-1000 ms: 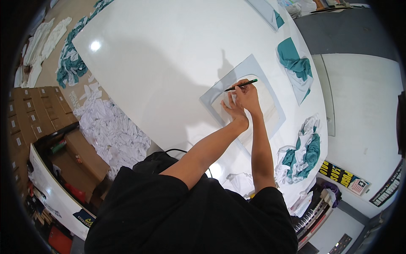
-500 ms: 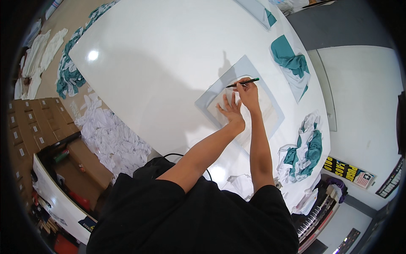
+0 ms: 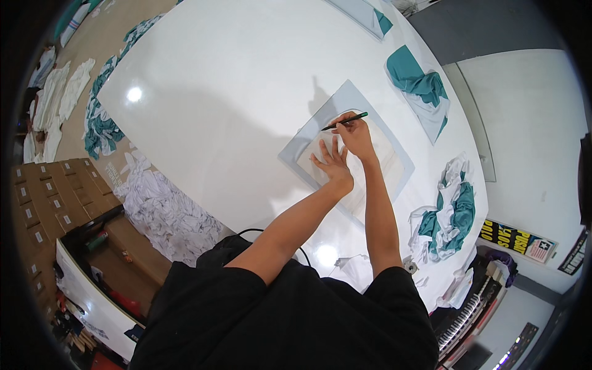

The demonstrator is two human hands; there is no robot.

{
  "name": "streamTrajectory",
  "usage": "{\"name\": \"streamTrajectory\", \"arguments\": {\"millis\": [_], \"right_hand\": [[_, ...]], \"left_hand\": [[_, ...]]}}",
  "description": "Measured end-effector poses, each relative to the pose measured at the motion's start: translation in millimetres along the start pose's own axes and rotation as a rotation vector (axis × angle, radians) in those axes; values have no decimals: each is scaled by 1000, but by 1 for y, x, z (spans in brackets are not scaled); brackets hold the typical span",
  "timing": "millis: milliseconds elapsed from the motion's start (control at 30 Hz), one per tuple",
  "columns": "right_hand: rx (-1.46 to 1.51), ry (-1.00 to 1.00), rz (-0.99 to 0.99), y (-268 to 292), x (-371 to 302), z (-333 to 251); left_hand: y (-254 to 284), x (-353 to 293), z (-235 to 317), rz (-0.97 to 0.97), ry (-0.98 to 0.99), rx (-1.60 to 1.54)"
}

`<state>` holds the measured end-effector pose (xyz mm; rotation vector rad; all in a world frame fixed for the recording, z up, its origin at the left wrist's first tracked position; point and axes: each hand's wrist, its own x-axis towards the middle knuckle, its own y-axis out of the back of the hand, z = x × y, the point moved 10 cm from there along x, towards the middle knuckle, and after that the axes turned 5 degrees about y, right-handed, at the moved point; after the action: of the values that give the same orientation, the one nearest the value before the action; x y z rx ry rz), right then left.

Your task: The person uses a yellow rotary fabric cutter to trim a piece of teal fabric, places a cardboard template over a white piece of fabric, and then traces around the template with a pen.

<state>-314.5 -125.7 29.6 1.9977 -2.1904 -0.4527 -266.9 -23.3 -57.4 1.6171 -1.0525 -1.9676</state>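
Note:
My left hand lies with spread fingers on a pale, wood-toned flat template. Beneath the template is a light grey-blue cloth piece, which shows as a border around it on the table. In my right hand is a dark pen with a green end. Its tip points left and meets the cloth near the template's upper edge, just above my left fingers; exact contact is too small to tell.
Right of the cloth, a folded green-and-white cloth and a crumpled green-and-white heap lie on the white table. A stack of grey-blue cloth is at the far edge. White cloth piles and cartons stand at left.
My right hand has moved the pen tip slightly left and down along the template's upper edge. My left hand stays pressed on the template. The whole view has shifted a little.

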Motion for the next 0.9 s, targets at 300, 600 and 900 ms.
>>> {"name": "streamTrajectory", "arguments": {"millis": [300, 600, 900], "right_hand": [[-87, -42, -54, -13, -3, -3], [-114, -21, -69, -13, 0, -5], [-209, 18, -5, 10, 12, -6]], "left_hand": [[-5, 4, 1, -38, -1, -36], [-2, 3, 2, -30, -15, -37], [1, -2, 1, 37, -37, 7]]}}
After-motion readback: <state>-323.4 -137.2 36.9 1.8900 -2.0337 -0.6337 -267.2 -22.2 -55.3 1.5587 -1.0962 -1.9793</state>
